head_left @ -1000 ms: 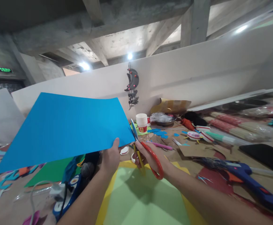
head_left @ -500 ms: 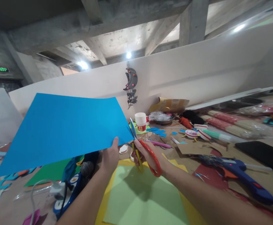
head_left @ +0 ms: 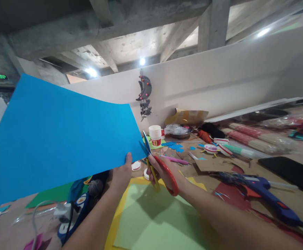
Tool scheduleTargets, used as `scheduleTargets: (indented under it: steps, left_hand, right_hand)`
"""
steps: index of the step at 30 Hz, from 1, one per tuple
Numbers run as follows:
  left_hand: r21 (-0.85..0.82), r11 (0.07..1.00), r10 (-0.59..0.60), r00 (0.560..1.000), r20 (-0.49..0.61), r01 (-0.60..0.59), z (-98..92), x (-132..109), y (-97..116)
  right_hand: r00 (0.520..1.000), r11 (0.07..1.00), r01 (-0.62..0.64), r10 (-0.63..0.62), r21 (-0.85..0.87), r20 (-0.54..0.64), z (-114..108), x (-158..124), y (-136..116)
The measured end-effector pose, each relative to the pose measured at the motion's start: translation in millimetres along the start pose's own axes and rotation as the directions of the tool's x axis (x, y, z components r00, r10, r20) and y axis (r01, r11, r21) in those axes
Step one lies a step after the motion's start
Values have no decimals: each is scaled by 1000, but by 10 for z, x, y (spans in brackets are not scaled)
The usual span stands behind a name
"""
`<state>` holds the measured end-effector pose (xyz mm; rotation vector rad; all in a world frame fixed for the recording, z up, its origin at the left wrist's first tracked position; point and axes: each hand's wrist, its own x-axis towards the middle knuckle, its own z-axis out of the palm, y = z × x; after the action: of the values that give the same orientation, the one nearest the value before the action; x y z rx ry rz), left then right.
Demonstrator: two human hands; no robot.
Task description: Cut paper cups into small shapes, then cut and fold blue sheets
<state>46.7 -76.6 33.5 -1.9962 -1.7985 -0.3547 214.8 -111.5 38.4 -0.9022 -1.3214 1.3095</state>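
A large sheet of blue paper (head_left: 70,135) is held up over the table by my left hand (head_left: 124,172), thumb on top near its lower right edge. My right hand (head_left: 160,170) grips scissors (head_left: 169,175) with one red and one yellow handle. Their blades meet the right corner of the blue sheet, and how far they have cut in is hard to tell. Below both hands lie a pale green sheet (head_left: 151,215) and, under it, yellow paper (head_left: 112,227).
A blue glue gun (head_left: 268,194) and a black phone-like slab (head_left: 289,173) lie at right. Stacked paper cups (head_left: 155,134), blue scraps (head_left: 176,146) and a pink pen (head_left: 177,160) are behind my hands. A power strip (head_left: 69,222) and green paper (head_left: 49,195) sit at left.
The left end of the blue sheet has swung upward and left, bending the sheet more. Both hands stay nearly in place, with the scissors still at the corner.
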Motion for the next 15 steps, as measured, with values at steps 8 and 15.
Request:
scheduleTargets:
  steps: [8, 15]
  left_hand:
    - [81, 997, -15, 999, 45, 11, -62, 19, -5]
    - [33, 999, -18, 999, -30, 19, -33, 9, -6]
  right_hand:
    - [1000, 991, 14, -17, -131, -21, -15, -20, -18]
    - [1000, 996, -7, 6, -88, -19, 5, -17, -6]
